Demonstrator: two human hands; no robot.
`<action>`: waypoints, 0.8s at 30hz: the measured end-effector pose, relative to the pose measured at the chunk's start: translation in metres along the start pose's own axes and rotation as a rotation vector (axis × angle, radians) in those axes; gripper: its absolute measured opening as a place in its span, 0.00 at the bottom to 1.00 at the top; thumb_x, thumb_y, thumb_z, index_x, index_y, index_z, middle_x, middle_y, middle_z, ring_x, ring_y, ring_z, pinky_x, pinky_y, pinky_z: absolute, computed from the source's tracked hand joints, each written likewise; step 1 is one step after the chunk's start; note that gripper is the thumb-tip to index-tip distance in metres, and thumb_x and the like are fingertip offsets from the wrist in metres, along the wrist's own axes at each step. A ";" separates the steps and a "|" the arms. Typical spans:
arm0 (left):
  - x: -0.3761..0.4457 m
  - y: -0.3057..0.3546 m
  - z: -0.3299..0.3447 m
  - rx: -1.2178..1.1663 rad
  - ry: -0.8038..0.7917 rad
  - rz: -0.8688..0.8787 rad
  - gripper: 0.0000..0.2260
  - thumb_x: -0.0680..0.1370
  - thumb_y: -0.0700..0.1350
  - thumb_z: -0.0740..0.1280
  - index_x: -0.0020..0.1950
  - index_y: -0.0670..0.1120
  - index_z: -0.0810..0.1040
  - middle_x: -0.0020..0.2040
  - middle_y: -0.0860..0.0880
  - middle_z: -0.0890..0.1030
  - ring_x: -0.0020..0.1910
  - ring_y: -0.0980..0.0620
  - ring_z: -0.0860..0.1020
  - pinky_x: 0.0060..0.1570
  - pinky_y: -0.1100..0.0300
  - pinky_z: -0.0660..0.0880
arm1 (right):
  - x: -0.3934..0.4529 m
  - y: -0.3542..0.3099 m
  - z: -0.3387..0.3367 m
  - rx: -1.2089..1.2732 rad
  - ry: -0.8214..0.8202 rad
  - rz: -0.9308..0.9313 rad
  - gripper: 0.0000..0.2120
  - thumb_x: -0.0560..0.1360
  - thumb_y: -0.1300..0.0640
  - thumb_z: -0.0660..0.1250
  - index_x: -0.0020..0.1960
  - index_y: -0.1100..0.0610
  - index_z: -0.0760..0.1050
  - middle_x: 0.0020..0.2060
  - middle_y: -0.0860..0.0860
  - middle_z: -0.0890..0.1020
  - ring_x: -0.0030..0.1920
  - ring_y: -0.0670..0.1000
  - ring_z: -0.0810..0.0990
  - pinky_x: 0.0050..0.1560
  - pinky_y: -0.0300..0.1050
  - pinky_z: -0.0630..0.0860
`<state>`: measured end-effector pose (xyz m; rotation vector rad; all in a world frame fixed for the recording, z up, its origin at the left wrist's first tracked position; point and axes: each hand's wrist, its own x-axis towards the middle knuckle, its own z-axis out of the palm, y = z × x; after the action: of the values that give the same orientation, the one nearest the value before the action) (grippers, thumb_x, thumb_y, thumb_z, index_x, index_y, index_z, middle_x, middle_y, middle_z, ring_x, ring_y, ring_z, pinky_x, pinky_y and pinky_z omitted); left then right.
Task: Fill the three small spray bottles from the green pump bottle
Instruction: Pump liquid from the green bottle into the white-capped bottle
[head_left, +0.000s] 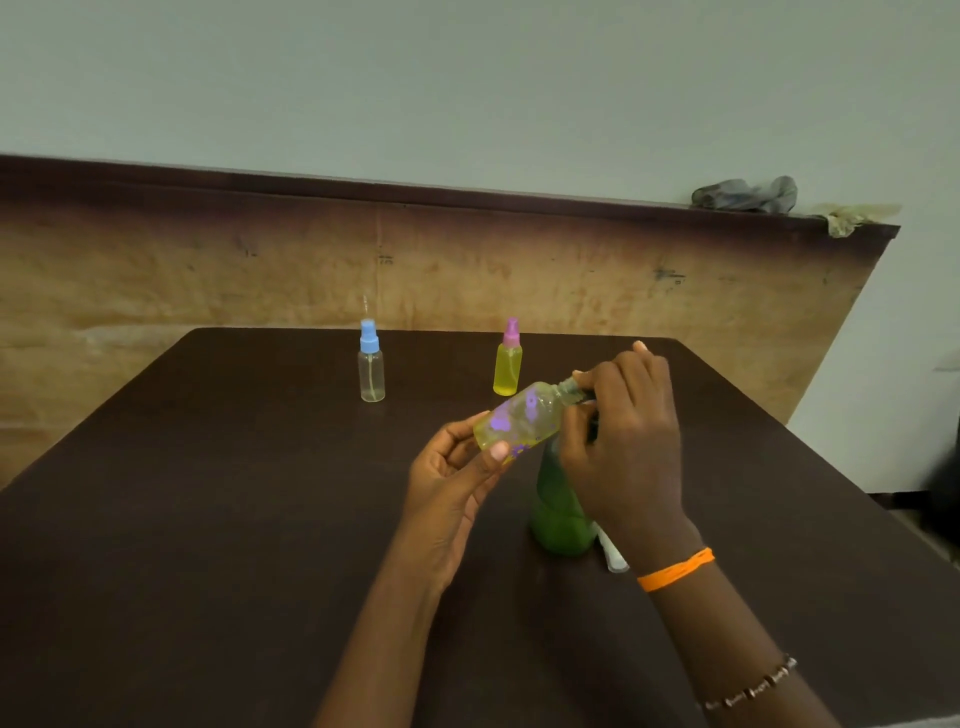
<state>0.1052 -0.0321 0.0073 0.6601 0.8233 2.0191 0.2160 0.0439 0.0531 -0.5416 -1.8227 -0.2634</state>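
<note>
My left hand (457, 467) holds a small clear bottle with purple flowers (519, 421), tilted on its side above the dark table (208, 519); it holds yellowish liquid. My right hand (623, 431) grips the dark cap at that bottle's neck (571, 387). Just below and behind my hands stands the green pump bottle (558, 514), partly hidden, its top not visible. At the back of the table a blue-capped spray bottle (371, 364) stands upright and looks clear. A pink-capped spray bottle (508, 361) full of yellow liquid stands to its right.
A white object (613, 556) lies on the table right of the green bottle, partly behind my right wrist. A brown board (208, 270) leans against the wall behind the table, with a grey cloth (748, 195) on its top edge.
</note>
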 end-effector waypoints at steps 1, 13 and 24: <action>0.000 0.000 0.000 -0.007 -0.004 -0.003 0.16 0.66 0.36 0.70 0.53 0.40 0.76 0.48 0.45 0.83 0.48 0.53 0.82 0.46 0.64 0.78 | -0.002 0.000 0.001 -0.008 0.007 0.010 0.09 0.69 0.66 0.56 0.39 0.66 0.74 0.35 0.59 0.73 0.41 0.54 0.66 0.57 0.53 0.71; -0.001 -0.002 0.002 -0.018 -0.016 -0.009 0.14 0.65 0.36 0.69 0.50 0.40 0.75 0.44 0.48 0.84 0.45 0.54 0.82 0.43 0.65 0.78 | 0.019 -0.001 -0.013 -0.049 -0.181 0.132 0.09 0.70 0.62 0.56 0.35 0.63 0.73 0.34 0.56 0.74 0.38 0.55 0.69 0.37 0.42 0.61; 0.001 -0.005 -0.002 -0.025 -0.015 -0.012 0.15 0.65 0.36 0.69 0.51 0.40 0.75 0.46 0.46 0.84 0.47 0.53 0.82 0.43 0.64 0.78 | -0.008 0.010 0.008 0.126 -0.014 0.138 0.13 0.66 0.70 0.54 0.44 0.67 0.76 0.37 0.59 0.74 0.41 0.53 0.66 0.42 0.41 0.63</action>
<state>0.1055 -0.0293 0.0019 0.6541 0.7901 2.0082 0.2160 0.0545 0.0424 -0.5783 -1.7926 -0.0511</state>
